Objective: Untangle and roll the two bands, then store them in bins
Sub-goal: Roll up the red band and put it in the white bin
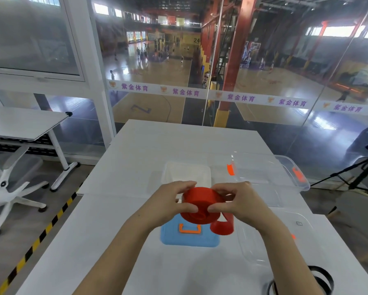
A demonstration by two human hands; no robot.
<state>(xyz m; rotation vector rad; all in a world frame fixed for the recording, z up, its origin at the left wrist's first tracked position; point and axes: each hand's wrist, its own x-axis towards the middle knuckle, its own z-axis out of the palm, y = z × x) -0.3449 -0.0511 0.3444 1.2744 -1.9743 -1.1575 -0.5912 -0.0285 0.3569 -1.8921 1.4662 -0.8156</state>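
At twelve o'clock we see a glass wall [264, 67] with a strip of purple characters [240, 97], and behind it a bright wooden sports court [168, 69]. At nine o'clock stand a white desk [23, 122] and a white office chair [8, 196]; at three o'clock, a black tripod [359, 175]. Yellow-black tape [39, 235] marks the grey floor [6, 256] at eight o'clock.

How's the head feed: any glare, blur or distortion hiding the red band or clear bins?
Head view: red band sharp, evenly lit between left hand and right hand; clear bin nearly vanishes against the white table, only rim and orange latches reading; frame edges bend from the wide lens; glass wall carries reflections.
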